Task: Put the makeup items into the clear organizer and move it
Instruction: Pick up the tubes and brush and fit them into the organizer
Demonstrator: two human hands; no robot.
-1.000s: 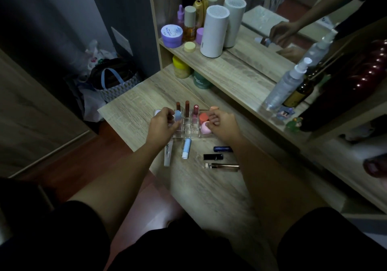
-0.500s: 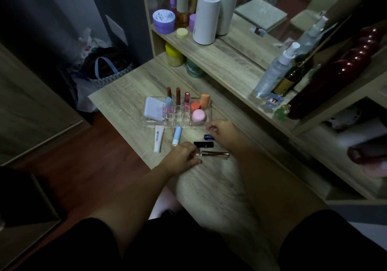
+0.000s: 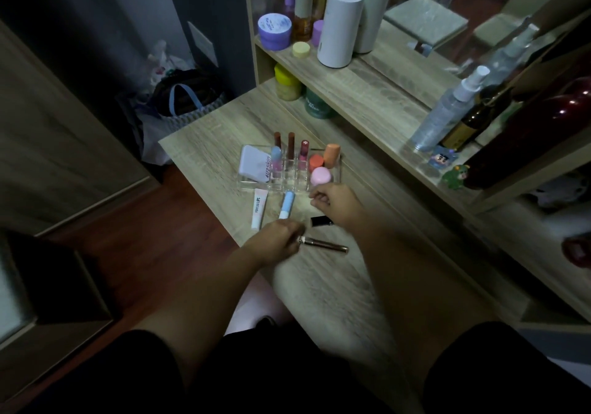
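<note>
The clear organizer (image 3: 244,186) sits mid-table and holds a white compact (image 3: 254,164), upright lipsticks (image 3: 291,145), a pink round pot (image 3: 320,175) and orange pieces (image 3: 331,155). In front of it lie a white lip tube (image 3: 259,209), a light blue tube (image 3: 287,208), a black tube (image 3: 321,221) and a slim bronze wand (image 3: 327,246). My left hand (image 3: 276,243) pinches the left end of the wand, which lies on the table. My right hand (image 3: 335,204) is curled shut just before the organizer, over the spot where a small dark blue tube lay; that tube is hidden.
The wooden table (image 3: 319,285) ends at its left edge above a red-brown floor. A raised shelf (image 3: 361,93) behind carries jars, bottles, a white cylinder (image 3: 340,26) and a spray bottle (image 3: 447,113). Bags (image 3: 185,100) stand on the floor to the left.
Both hands left the organizer and came down to the loose items. The left hand closed on the bronze wand's end; the right hand closed over the dark blue tube, now out of sight.
</note>
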